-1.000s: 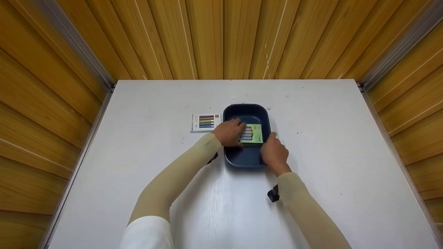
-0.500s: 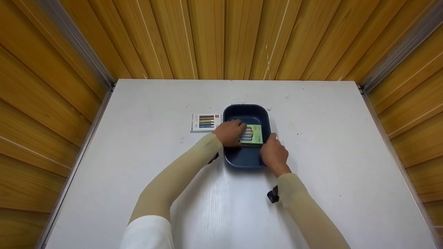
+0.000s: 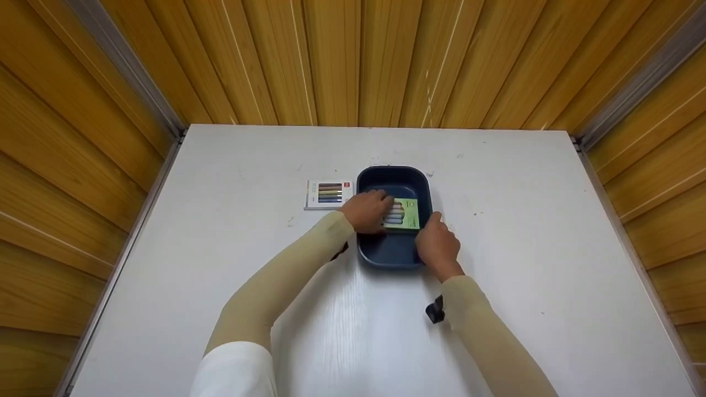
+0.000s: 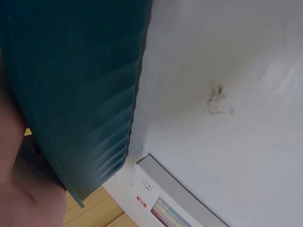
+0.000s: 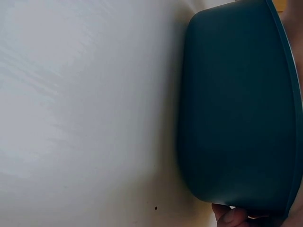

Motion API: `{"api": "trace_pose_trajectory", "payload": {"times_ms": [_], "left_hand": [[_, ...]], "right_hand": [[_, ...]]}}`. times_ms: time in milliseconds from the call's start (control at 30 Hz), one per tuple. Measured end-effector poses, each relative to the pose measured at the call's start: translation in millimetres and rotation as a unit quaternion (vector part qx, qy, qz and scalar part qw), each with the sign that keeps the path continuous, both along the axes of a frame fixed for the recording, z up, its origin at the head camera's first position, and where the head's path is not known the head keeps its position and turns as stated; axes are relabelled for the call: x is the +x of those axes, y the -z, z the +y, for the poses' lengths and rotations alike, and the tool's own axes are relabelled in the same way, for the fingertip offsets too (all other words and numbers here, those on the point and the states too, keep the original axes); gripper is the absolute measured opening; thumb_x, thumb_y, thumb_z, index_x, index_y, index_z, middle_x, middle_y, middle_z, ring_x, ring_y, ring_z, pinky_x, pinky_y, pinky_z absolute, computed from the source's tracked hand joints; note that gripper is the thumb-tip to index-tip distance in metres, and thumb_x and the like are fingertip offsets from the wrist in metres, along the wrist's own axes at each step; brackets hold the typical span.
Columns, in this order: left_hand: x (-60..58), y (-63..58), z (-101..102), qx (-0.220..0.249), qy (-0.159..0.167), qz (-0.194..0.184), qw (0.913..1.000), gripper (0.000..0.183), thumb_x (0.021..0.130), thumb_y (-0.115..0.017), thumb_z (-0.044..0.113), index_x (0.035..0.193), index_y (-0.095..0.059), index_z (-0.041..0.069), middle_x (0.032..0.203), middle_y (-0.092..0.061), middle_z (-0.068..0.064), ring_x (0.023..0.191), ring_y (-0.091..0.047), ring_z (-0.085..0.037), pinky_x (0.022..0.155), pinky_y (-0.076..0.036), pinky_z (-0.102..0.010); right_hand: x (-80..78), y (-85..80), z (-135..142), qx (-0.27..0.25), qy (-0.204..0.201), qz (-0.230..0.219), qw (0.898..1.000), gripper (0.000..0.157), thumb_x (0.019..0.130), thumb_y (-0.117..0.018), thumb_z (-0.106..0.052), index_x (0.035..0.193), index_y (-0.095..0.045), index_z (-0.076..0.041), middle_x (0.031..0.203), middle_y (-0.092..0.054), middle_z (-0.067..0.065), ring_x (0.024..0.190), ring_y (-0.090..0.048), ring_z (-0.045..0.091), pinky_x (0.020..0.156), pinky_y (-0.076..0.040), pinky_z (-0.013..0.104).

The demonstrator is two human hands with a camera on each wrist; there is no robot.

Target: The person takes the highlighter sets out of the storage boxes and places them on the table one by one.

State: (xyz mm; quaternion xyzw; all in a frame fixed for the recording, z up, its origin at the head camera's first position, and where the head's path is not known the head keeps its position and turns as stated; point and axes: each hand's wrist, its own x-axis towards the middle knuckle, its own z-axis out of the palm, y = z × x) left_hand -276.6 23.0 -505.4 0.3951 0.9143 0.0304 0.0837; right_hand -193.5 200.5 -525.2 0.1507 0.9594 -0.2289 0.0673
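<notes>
A dark blue plastic basin (image 3: pixel 389 252) with rounded corners stands on the table. In it lies a flat green box (image 3: pixel 410 214), coloured sticks showing through its window. My left hand (image 3: pixel 365 212) reaches over the basin's left rim and holds the box's left end, thumb on the near edge and fingers on the far one. That hand hides part of the box. With my right hand (image 3: pixel 437 243) I grip the basin's right rim; in the right wrist view its fingertips (image 5: pixel 232 216) bend against the outer wall. The left wrist view shows the basin's ribbed outer side (image 4: pixel 90 104).
A white box (image 3: pixel 330 194) with a window onto coloured sticks lies just left of the basin, near my left wrist. The white table (image 3: pixel 265 165) bears small dark marks. Wood-look panels (image 3: pixel 331 60) enclose it at the back and sides.
</notes>
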Motion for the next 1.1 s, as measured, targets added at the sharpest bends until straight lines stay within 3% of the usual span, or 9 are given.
{"api": "trace_pose_trajectory", "payload": {"times_ms": [533, 767, 1100], "left_hand": [[2.8, -8.8, -4.1, -0.022, 0.017, 0.028, 0.9992, 0.065, 0.083, -0.072, 0.044, 0.133, -0.049, 0.009, 0.125, -0.055, -0.010, 0.114, -0.055, -0.026, 0.103, -0.045, -0.040], [2.8, -9.4, -4.3, -0.016, 0.021, 0.047, 0.9985, 0.063, 0.083, -0.070, 0.044, 0.133, -0.051, 0.011, 0.125, -0.056, -0.010, 0.113, -0.056, -0.026, 0.100, -0.046, -0.039], [6.4, -15.7, -4.7, -0.031, 0.028, 0.055, 0.9976, 0.061, 0.085, -0.068, 0.044, 0.133, -0.051, 0.011, 0.124, -0.056, -0.009, 0.113, -0.054, -0.025, 0.100, -0.044, -0.038]], "right_hand": [[-0.1, 0.4, 0.4, -0.007, -0.005, -0.006, 1.000, 0.035, 0.098, -0.036, -0.016, 0.128, -0.038, 0.003, 0.110, -0.063, 0.026, 0.097, -0.065, 0.042, 0.077, -0.049, 0.054], [1.7, -0.4, 1.1, -0.004, -0.009, 0.010, 1.000, 0.032, 0.097, -0.039, -0.015, 0.124, -0.040, 0.003, 0.104, -0.064, 0.026, 0.090, -0.066, 0.042, 0.071, -0.051, 0.053], [-0.5, 0.8, 0.9, -0.007, -0.007, 0.002, 1.000, 0.036, 0.097, -0.038, -0.015, 0.129, -0.038, 0.002, 0.108, -0.064, 0.025, 0.094, -0.065, 0.041, 0.075, -0.050, 0.053]]}}
